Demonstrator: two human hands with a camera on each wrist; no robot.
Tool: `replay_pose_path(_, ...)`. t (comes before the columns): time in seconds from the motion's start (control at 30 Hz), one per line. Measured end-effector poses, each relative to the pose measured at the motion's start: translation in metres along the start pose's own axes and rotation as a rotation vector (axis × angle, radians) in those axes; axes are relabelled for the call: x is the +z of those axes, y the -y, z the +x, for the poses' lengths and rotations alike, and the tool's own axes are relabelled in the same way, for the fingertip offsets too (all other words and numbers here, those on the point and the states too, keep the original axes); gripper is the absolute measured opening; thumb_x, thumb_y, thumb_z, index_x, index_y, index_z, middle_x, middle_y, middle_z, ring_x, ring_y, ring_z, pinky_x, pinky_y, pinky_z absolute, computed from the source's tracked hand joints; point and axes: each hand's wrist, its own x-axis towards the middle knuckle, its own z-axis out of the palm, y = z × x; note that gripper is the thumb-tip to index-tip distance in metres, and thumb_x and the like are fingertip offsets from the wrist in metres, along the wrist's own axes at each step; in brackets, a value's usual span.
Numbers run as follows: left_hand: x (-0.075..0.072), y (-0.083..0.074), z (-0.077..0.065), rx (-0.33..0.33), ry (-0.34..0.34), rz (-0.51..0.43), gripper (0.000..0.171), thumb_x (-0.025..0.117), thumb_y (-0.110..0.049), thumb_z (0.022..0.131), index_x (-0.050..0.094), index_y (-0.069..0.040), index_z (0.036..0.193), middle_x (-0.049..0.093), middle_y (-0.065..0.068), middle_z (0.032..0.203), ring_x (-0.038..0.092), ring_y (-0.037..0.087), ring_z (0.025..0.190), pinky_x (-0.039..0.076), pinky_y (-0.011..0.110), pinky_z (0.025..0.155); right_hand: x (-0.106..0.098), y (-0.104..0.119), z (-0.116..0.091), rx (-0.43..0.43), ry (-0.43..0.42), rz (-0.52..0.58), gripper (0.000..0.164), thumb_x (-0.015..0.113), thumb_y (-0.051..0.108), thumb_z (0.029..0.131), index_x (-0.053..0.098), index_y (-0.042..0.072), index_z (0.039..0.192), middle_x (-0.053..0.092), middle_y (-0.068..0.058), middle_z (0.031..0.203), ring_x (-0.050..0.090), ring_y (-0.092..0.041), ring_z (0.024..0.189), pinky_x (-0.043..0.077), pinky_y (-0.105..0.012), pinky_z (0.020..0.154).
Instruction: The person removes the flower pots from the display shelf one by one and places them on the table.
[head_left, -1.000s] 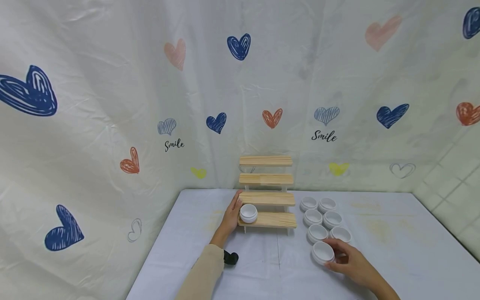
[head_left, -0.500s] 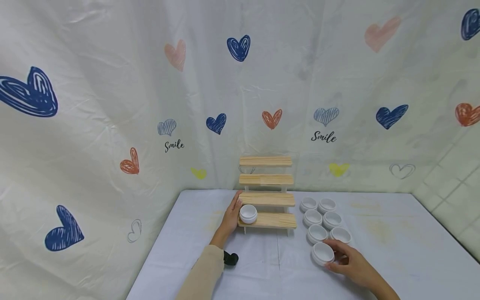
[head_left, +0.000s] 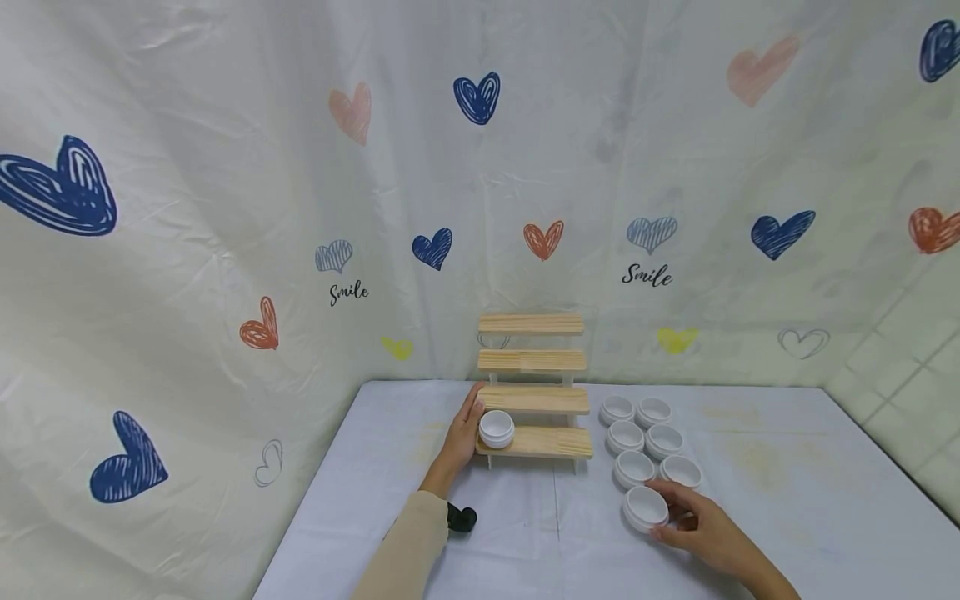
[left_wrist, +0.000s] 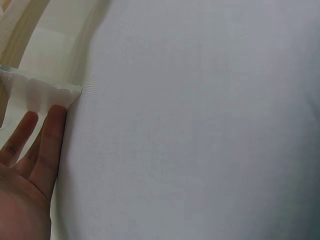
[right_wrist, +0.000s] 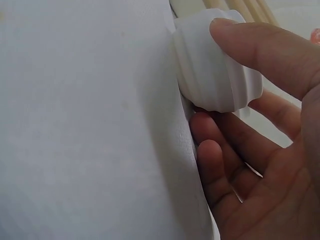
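A stepped display rack (head_left: pixel 534 400) with light wooden shelves stands against the back of the table. On the left end of its lowest shelf sits a small white bowl (head_left: pixel 497 428). My left hand (head_left: pixel 459 431) rests against the rack's left side; in the left wrist view its straight fingers (left_wrist: pixel 50 145) reach the clear side support (left_wrist: pixel 42 90). At the front of the group on the right, my right hand (head_left: pixel 701 525) holds another white bowl (head_left: pixel 646 508) between thumb and fingers. The right wrist view shows the thumb on the ridged side of that bowl (right_wrist: pixel 210 60).
Several more white bowls (head_left: pixel 634 468) stand in two columns right of the rack, just behind the held one. A white cloth covers the table (head_left: pixel 772 500). Behind it hangs a white curtain (head_left: pixel 585 167) printed with hearts. A dark object (head_left: pixel 462 518) shows beside the left wrist.
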Motion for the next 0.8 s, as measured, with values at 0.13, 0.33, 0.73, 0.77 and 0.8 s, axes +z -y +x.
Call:
replay_pose_path(0.13, 0.0, 0.001, 0.0, 0.001, 0.002, 0.002, 0.051, 0.037, -0.036, 0.112, 0.031, -0.025, 0.162, 0.03, 0.016, 0.167, 0.024, 0.04, 0.155, 0.019, 0.062, 0.124, 0.0, 0.001, -0.002, 0.007, -0.012, 0.003, 0.058, 0.081, 0.007, 0.086, 0.056, -0.004, 0.136, 0.068, 0.009, 0.117, 0.065, -0.005, 0.09, 0.055, -0.023, 0.07)
replay_pose_path(0.33, 0.001, 0.002, 0.001, 0.007, -0.003, -0.018, 0.051, 0.038, -0.034, 0.112, 0.031, -0.024, 0.162, 0.03, 0.016, 0.167, 0.023, 0.04, 0.155, 0.019, 0.062, 0.124, -0.003, 0.002, -0.003, -0.004, -0.002, 0.018, 0.056, 0.08, 0.007, 0.087, 0.055, -0.005, 0.136, 0.07, 0.005, 0.118, 0.067, -0.006, 0.091, 0.056, -0.023, 0.073)
replay_pose_path(0.73, 0.005, 0.021, 0.01, 0.011, -0.038, -0.014, 0.051, 0.038, -0.037, 0.112, 0.032, -0.026, 0.161, 0.031, 0.013, 0.167, 0.024, 0.039, 0.155, 0.018, 0.061, 0.125, -0.012, 0.019, -0.001, 0.083, -0.077, -0.125, 0.039, 0.076, 0.012, 0.092, 0.063, 0.001, 0.127, 0.072, -0.01, 0.115, 0.067, -0.002, 0.088, 0.055, -0.022, 0.074)
replay_pose_path(0.77, 0.006, 0.026, 0.012, 0.012, -0.047, -0.015, 0.051, 0.037, -0.038, 0.112, 0.032, -0.027, 0.161, 0.031, 0.013, 0.167, 0.024, 0.039, 0.155, 0.018, 0.061, 0.125, -0.013, 0.022, 0.0, 0.097, -0.096, -0.138, 0.037, 0.076, 0.013, 0.092, 0.064, 0.003, 0.126, 0.073, -0.009, 0.114, 0.067, 0.0, 0.088, 0.055, -0.021, 0.074)
replay_pose_path(0.8, 0.007, 0.03, 0.014, 0.013, -0.056, -0.014, 0.05, 0.037, -0.039, 0.112, 0.032, -0.029, 0.161, 0.031, 0.012, 0.167, 0.024, 0.039, 0.156, 0.018, 0.061, 0.125, -0.014, 0.025, 0.0, 0.097, -0.113, -0.15, 0.035, 0.075, 0.012, 0.093, 0.064, 0.003, 0.125, 0.073, -0.009, 0.113, 0.067, 0.0, 0.088, 0.055, -0.021, 0.074)
